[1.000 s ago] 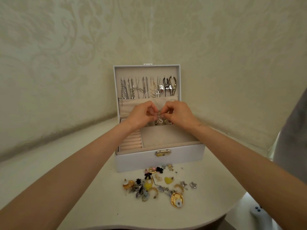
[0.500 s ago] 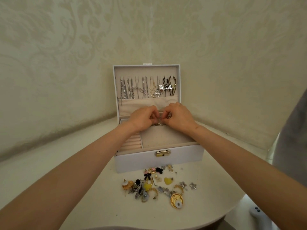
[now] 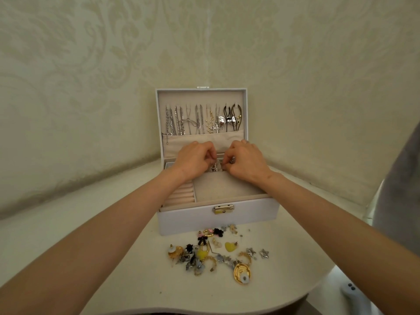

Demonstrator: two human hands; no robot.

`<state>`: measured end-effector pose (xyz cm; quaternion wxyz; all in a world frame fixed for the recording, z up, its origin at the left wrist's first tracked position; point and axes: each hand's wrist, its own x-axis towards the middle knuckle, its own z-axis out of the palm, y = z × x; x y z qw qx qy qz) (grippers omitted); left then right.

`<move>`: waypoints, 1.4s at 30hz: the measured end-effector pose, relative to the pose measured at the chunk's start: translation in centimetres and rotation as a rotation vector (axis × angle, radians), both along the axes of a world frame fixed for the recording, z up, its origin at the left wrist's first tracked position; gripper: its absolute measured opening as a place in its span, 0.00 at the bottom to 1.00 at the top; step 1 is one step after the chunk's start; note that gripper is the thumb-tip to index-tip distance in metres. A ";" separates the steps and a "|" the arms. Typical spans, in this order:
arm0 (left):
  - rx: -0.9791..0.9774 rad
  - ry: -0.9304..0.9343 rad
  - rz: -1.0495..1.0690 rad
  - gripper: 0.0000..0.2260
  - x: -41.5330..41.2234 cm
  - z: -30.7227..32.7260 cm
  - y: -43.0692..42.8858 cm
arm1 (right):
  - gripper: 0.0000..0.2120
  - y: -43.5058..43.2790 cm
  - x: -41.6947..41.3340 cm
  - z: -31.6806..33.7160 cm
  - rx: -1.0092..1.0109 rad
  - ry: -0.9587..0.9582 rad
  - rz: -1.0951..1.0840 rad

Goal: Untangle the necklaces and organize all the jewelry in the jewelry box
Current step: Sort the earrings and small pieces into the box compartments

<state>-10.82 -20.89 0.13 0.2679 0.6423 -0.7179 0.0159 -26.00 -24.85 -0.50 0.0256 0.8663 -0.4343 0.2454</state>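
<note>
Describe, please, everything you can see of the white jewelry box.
The white, beige-lined jewelry box stands open on the table, its lid upright with necklaces hanging in a row above a beige pocket. Inside are ring rolls at left and a bare large compartment; a metal latch sits on the front wall. The left hand and right hand pinch a silvery piece over its rear compartments.

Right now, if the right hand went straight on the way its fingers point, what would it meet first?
The silver piece at the fingertips of the right hand, seemingly pinched there; then the left hand. Depth unclear.
</note>
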 end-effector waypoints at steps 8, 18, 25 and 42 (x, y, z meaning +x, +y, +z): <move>-0.018 0.029 -0.024 0.04 0.4 0.5 2.1 | 0.05 0.7 -0.3 0.4 0.005 -0.089 0.014; -0.118 0.044 -0.176 0.05 -0.4 -1.9 13.0 | 0.01 11.9 -3.5 -0.2 0.016 -0.305 0.276; -0.165 -0.091 -0.301 0.08 0.9 -4.8 13.7 | 0.10 13.2 -3.1 -3.0 0.139 0.108 0.193; -0.226 -0.034 -0.287 0.12 -0.7 -3.6 14.2 | 0.07 13.6 -3.5 -1.4 0.240 -0.111 0.186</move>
